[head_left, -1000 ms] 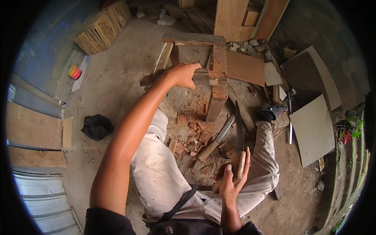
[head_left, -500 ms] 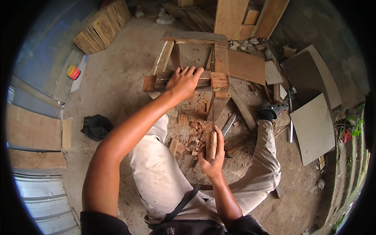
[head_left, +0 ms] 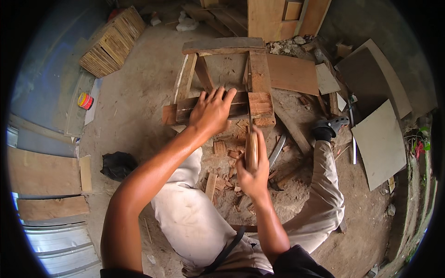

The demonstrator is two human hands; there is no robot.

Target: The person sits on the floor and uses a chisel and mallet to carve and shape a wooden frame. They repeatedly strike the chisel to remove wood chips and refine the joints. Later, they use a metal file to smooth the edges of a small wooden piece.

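My left hand (head_left: 211,112) presses down on a dark wooden beam (head_left: 238,105), its fingers curled over the far edge. The beam lies across a low wooden trestle (head_left: 222,45). In my right hand (head_left: 254,178) is the wooden handle (head_left: 251,150) of a handsaw. The saw's thin blade (head_left: 251,119) shows nearly edge-on, pointing away from me at the beam's right part. Just right of it sits the reddish beam end (head_left: 260,104). How deep the blade sits in the wood, I cannot tell.
Wood chips (head_left: 220,148) and a curved metal blade (head_left: 278,149) lie on the dirt floor between my legs. A plank (head_left: 292,127) slants right of the trestle. Sheets of board (head_left: 380,143) rest at the right. A black bag (head_left: 118,166) lies at the left.
My right hand has pushed the saw forward, so less of its blade shows before the beam. My left hand stays on the beam. The whole view has shifted slightly.
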